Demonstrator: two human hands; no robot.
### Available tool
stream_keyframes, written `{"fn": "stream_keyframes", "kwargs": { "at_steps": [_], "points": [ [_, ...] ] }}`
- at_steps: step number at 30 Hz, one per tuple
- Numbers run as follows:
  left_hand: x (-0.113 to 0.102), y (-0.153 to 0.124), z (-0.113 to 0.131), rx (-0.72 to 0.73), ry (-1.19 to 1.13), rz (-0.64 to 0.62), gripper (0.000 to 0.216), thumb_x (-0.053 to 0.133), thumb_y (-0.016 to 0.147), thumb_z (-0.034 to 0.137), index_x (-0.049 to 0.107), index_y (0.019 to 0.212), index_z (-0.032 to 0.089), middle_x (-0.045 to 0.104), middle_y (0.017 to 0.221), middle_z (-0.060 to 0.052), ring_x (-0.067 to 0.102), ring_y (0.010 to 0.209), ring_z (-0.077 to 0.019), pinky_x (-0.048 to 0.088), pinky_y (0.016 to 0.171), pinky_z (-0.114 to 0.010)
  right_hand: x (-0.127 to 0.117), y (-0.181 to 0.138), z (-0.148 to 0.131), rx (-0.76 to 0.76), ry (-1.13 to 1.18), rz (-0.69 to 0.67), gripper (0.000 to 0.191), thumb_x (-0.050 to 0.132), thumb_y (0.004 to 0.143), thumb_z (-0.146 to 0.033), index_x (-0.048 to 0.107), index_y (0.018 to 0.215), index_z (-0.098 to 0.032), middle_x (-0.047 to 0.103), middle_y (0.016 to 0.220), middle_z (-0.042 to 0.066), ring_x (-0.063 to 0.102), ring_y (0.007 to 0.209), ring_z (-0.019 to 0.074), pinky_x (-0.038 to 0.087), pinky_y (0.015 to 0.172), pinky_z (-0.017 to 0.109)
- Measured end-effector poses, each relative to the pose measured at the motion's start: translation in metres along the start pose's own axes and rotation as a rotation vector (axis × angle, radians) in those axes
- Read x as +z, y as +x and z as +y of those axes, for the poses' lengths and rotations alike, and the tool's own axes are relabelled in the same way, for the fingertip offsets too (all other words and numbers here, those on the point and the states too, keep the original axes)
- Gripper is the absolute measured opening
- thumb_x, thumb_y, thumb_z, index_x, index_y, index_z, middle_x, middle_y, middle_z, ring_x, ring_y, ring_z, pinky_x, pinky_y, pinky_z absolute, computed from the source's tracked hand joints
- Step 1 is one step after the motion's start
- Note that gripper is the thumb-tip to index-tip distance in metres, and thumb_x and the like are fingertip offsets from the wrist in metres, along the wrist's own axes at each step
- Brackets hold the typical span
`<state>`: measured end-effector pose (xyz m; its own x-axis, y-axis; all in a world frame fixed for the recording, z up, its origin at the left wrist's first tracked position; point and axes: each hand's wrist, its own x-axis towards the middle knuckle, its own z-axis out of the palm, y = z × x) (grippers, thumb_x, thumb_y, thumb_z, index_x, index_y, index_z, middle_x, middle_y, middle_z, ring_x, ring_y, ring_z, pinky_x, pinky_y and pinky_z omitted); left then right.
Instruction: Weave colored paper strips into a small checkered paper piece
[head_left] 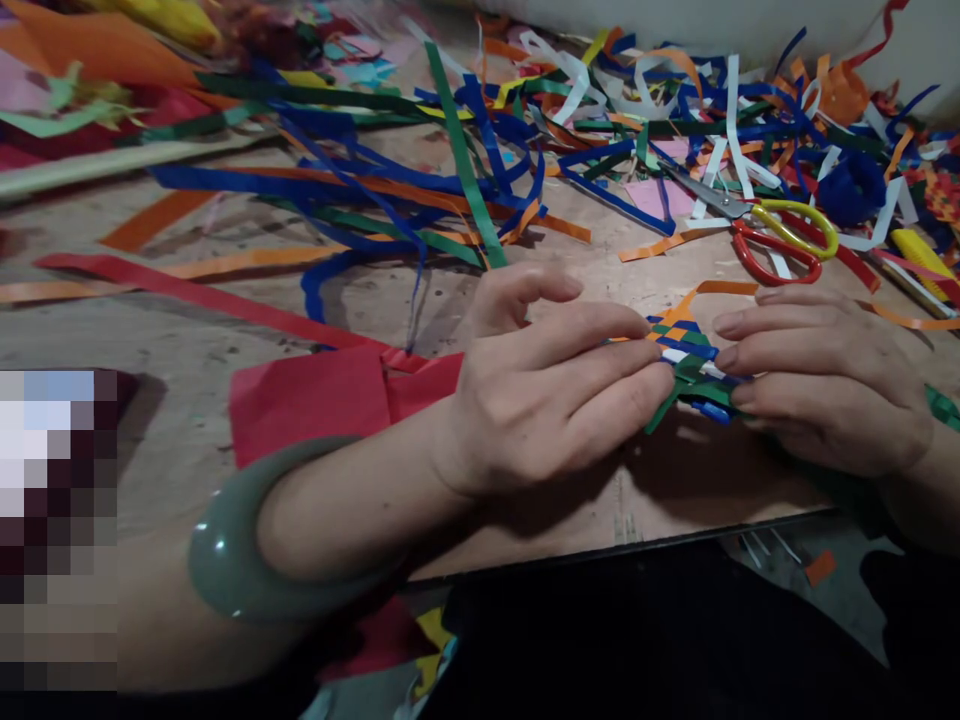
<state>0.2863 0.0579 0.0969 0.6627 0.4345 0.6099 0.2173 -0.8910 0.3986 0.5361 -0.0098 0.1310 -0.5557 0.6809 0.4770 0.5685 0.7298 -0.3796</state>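
Note:
My left hand (547, 385) and my right hand (821, 375) meet over the near edge of a wooden table (225, 340). Between their fingertips they pinch a small woven piece of paper strips (690, 365) in blue, green, orange and white. Each hand's fingers press together on it from its own side. An orange strip end sticks out above the piece. A grey-green bangle (240, 550) sits on my left forearm. A folded red paper sheet (322, 395) lies just behind my left wrist.
Scissors with red and yellow handles (780, 235) lie behind my right hand. Loose paper strips (465, 170) in blue, green, orange and white cover the back of the table. A long red strip (187, 290) runs along the left. A yellow object (922, 255) lies far right.

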Motion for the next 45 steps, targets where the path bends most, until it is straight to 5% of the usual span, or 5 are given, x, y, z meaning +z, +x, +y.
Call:
{"fn": "stream_keyframes", "kwargs": {
  "at_steps": [9,17,33,39,45],
  "points": [
    [0.013,-0.004,0.011,0.134,0.171,0.148,0.007,0.068,0.096,0.021,0.069,0.100,0.026,0.083,0.090,0.006,0.077,0.088,-0.0171,0.051,0.091,-0.037,0.012,-0.001,0.009,-0.241,-0.192,0.219,0.015,0.058,0.103,-0.034,0.070,0.099,-0.026,0.080,0.102,0.003,0.076,0.110,0.0182,0.058,0.103,0.035],
    [0.015,0.001,0.021,-0.044,0.031,0.091,0.006,0.068,0.097,0.028,0.074,0.097,0.026,0.082,0.088,0.002,0.076,0.087,-0.0195,0.053,0.085,-0.038,0.010,0.002,-0.003,0.030,-0.041,0.198,0.015,0.055,0.104,-0.029,0.066,0.094,-0.025,0.074,0.091,0.002,0.074,0.088,0.0151,0.061,0.080,0.031],
    [0.017,0.006,0.020,-0.213,-0.165,0.108,0.013,0.063,0.095,0.031,0.076,0.092,0.028,0.082,0.091,0.000,0.076,0.090,-0.0223,0.058,0.087,-0.040,0.010,-0.002,-0.010,0.091,-0.040,0.190,0.028,0.058,0.102,-0.044,0.069,0.122,-0.027,0.078,0.116,0.005,0.075,0.104,0.0200,0.062,0.088,0.032],
    [0.020,0.009,0.016,-0.332,-0.459,0.149,0.019,0.070,0.091,0.033,0.075,0.106,0.024,0.081,0.104,-0.003,0.077,0.092,-0.0213,0.064,0.078,-0.033,0.012,0.002,-0.013,0.356,0.175,0.157,0.014,0.062,0.097,-0.029,0.074,0.093,-0.023,0.071,0.075,-0.001,0.064,0.064,0.0136,0.052,0.058,0.026],
    [0.018,0.007,0.014,-0.261,-0.441,0.195,0.048,0.073,0.090,0.036,0.063,0.137,0.032,0.075,0.129,-0.003,0.074,0.114,-0.0255,0.063,0.098,-0.040,0.017,0.005,-0.011,0.537,0.402,0.201,0.019,0.067,0.092,-0.033,0.070,0.079,-0.020,0.065,0.066,-0.002,0.055,0.057,0.0106,0.045,0.051,0.023]
  ]
}}
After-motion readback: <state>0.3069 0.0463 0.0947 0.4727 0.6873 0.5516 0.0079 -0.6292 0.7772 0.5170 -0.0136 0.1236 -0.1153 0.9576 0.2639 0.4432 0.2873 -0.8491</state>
